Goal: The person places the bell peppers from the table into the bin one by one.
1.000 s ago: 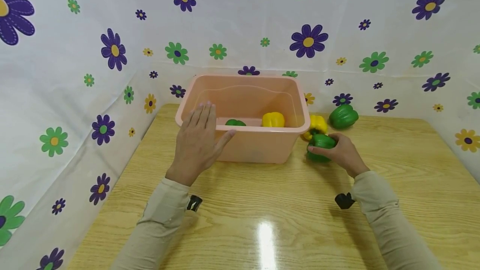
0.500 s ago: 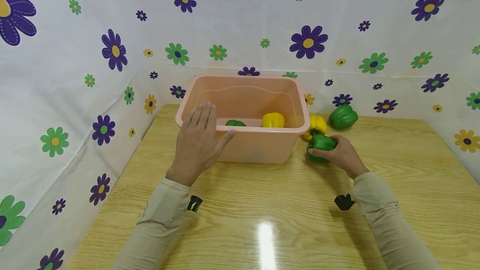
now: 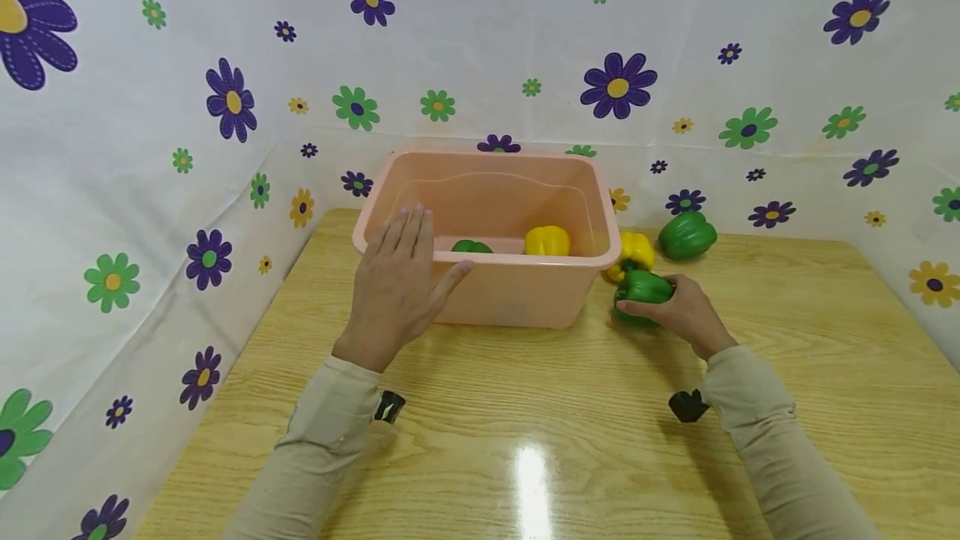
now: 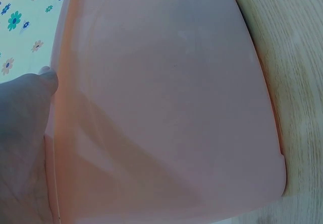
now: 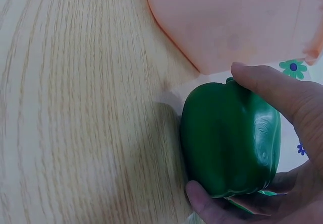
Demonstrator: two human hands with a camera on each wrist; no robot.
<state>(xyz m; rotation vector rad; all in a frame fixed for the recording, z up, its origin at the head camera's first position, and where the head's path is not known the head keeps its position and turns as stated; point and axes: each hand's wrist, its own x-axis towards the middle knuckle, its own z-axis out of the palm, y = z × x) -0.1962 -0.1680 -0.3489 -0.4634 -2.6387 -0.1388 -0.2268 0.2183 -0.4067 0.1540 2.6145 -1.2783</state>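
Observation:
My left hand [image 3: 393, 294] rests with straight fingers over the front left rim of a pink plastic bin [image 3: 510, 290]. The left wrist view shows the bin's wall [image 4: 166, 103] and part of that hand at the edge. Beside the bin's right end, my right hand [image 3: 686, 311] grips a green bell pepper [image 3: 641, 294], thumb on one side and fingers curled on the other. In the right wrist view the same green pepper [image 5: 229, 138] lies close to the tabletop. A yellow bell pepper [image 3: 636, 248] sits just behind it, partly hidden.
Inside the bin are a yellow bell pepper [image 3: 547, 241] and a green one [image 3: 472, 247], mostly hidden by the front wall. Another green bell pepper [image 3: 687, 235] lies at the table's back right. A flower-print sheet [image 3: 465, 40] hangs behind the wooden table [image 3: 480, 407].

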